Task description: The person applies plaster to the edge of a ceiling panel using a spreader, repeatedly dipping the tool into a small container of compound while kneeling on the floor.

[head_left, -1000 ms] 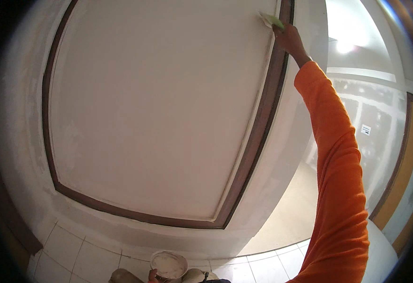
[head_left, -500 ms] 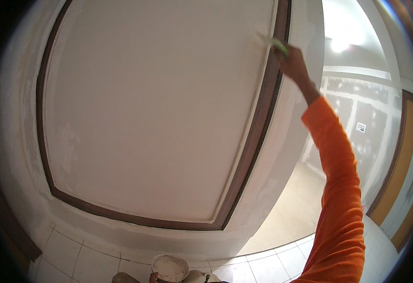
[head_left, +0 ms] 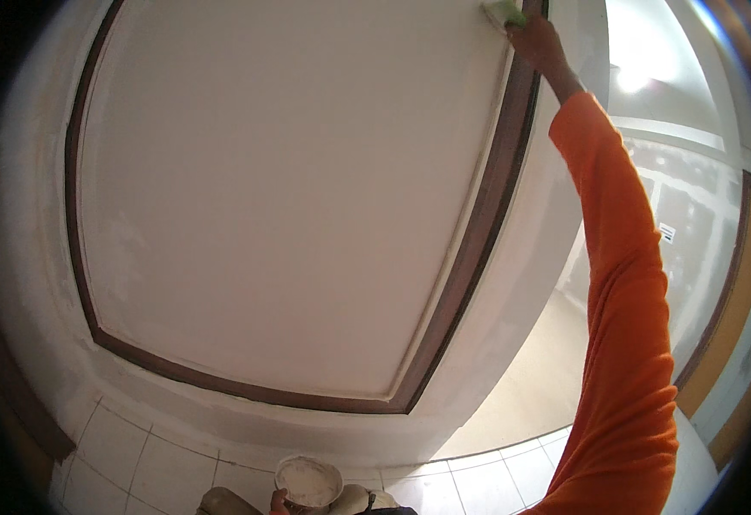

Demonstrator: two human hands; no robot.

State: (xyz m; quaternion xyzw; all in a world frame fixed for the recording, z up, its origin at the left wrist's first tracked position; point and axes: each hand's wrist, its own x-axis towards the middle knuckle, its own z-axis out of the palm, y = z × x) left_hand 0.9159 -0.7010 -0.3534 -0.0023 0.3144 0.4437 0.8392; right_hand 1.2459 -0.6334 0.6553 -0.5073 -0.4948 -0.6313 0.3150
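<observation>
My right hand (head_left: 540,45) is raised high at the upper right, closed around a green-handled putty knife (head_left: 504,14). Its pale blade lies at the wall panel (head_left: 290,206), just inside the dark wooden frame (head_left: 489,225). Low in view, my left hand (head_left: 279,501) grips the rim of a round bowl (head_left: 338,481) that holds a whitish paste (head_left: 308,482). Only part of the left hand shows.
Brown trim borders the pale panel. White floor tiles (head_left: 178,468) lie below, with a beige floor (head_left: 530,369) beyond the wall's right edge. A patched grey wall (head_left: 693,193) and a bright lamp (head_left: 633,79) are at the far right.
My right hand has moved upward with the putty knife along the right side of the frame. The left hand and bowl have stayed nearly in place.
</observation>
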